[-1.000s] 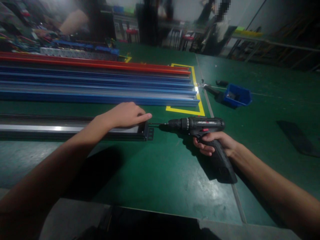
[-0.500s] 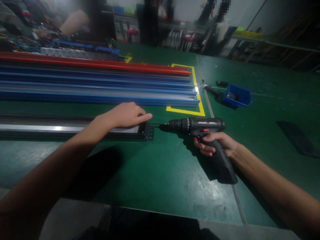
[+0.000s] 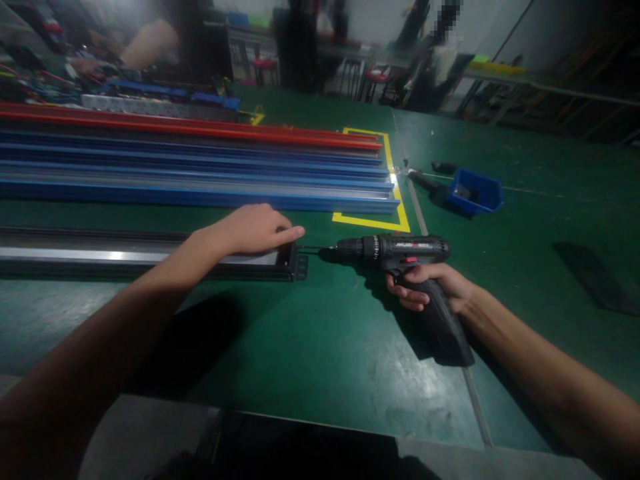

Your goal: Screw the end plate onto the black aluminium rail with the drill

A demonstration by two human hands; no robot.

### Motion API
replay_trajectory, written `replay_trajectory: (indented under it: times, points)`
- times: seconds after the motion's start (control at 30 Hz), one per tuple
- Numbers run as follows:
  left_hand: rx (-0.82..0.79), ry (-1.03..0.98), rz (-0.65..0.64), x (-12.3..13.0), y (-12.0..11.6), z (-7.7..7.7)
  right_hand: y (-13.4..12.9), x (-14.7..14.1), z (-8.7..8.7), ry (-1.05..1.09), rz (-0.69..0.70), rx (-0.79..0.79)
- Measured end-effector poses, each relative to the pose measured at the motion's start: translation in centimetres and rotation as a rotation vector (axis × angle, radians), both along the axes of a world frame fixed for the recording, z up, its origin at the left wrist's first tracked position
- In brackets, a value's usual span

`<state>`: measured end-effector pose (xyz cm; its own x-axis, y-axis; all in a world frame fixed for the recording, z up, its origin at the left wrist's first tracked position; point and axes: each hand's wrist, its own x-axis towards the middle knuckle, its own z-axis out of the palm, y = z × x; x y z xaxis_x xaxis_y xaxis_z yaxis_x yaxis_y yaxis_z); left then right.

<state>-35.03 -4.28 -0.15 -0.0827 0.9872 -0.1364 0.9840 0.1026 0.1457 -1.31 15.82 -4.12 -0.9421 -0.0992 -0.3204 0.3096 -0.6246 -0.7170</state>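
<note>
A black power drill [image 3: 415,249] lies level in my right hand [image 3: 430,283], whose fingers wrap round its grip. The drill's long thin bit points left, its tip at the black end cap [image 3: 290,261] of a long black profile [image 3: 125,255] with a bright silver strip. My left hand [image 3: 250,229] rests over the profile near that end, thumb stretched toward the bit, the other fingers bent down over the far edge. Their tips are hidden, so what they grip cannot be made out. A small slotted tab sticks out from the end cap.
Long blue profiles [image 3: 200,177] and red ones [image 3: 200,125] lie behind, ending inside yellow tape [image 3: 373,223]. A blue bin [image 3: 475,192] and a dark tool stand back right. A dark flat piece [image 3: 595,277] lies far right. Another person's arm [image 3: 150,43] is back left.
The drill and my right hand have shifted very slightly to the left. My left hand stays where it was on the black profile.
</note>
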Motion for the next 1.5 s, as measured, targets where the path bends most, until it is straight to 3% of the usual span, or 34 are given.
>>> replay_trajectory:
  times: [1.5]
  points:
    - [0.007,0.02,-0.001,0.0,-0.05,0.03,0.07,-0.02,-0.11,-0.001,-0.017,-0.036]
